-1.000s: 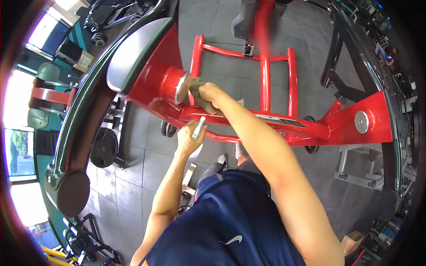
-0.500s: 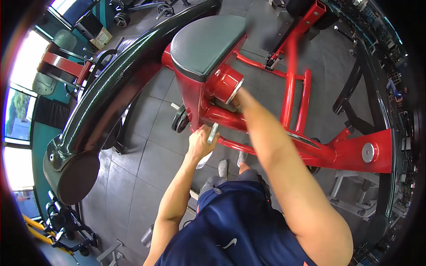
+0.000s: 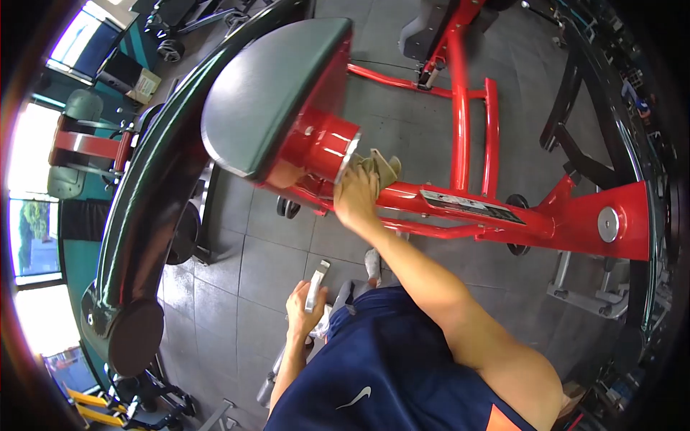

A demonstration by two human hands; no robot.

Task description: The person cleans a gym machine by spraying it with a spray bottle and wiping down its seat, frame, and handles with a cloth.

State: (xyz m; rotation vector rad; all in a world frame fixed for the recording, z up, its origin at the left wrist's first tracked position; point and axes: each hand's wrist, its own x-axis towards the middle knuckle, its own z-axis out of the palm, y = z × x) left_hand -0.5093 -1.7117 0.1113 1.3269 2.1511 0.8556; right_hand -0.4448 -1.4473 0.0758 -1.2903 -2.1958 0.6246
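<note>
My right hand (image 3: 357,197) is closed on a beige-olive cloth (image 3: 387,169), by the open end of a red round tube (image 3: 327,147) under the dark padded seat (image 3: 277,86) of a gym machine. The fingers press the cloth near the tube's silver rim; part of the cloth sticks out to the right. Lower down, close to my body, my left hand (image 3: 298,305) is wrapped round what looks like a spray bottle (image 3: 316,284). Its pale top points up, and a whitish part shows below the hand.
A red frame beam (image 3: 460,208) with a label runs right to a red plate (image 3: 611,223). At left curves a thick black machine arm (image 3: 133,237). Red floor bars (image 3: 460,122) stand beyond. Grey tiles (image 3: 273,258) cover the floor, with other gym machines around.
My right hand has come from behind the red tube to its near side, and the cloth now shows. My left hand has dropped lower with the bottle. The view has shifted right.
</note>
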